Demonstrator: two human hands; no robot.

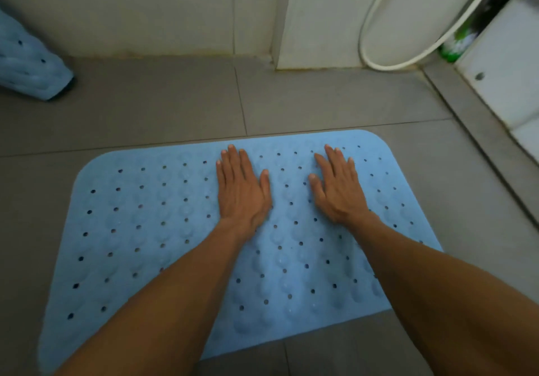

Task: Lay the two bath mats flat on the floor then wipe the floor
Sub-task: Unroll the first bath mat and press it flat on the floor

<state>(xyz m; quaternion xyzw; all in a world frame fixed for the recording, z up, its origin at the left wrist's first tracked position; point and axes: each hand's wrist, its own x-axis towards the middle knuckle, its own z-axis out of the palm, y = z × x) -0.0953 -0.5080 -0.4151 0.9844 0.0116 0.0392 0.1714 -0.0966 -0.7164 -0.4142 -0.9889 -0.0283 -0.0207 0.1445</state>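
Observation:
A light blue rubber bath mat (140, 230) with rows of small holes lies flat on the grey tiled floor (175, 107). My left hand (242, 189) and my right hand (338, 189) both rest palm down on its far half, fingers spread and pointing away from me, holding nothing. A second blue bath mat (29, 63) of the same kind leans bunched up against the wall at the far left, partly cut off by the frame edge.
Beige wall tiles run along the back, with a protruding corner (280, 40). A white hose (408, 55) loops at the back right beside a green bottle (455, 46). A white fixture base (510, 84) and a floor ledge (472, 130) run along the right.

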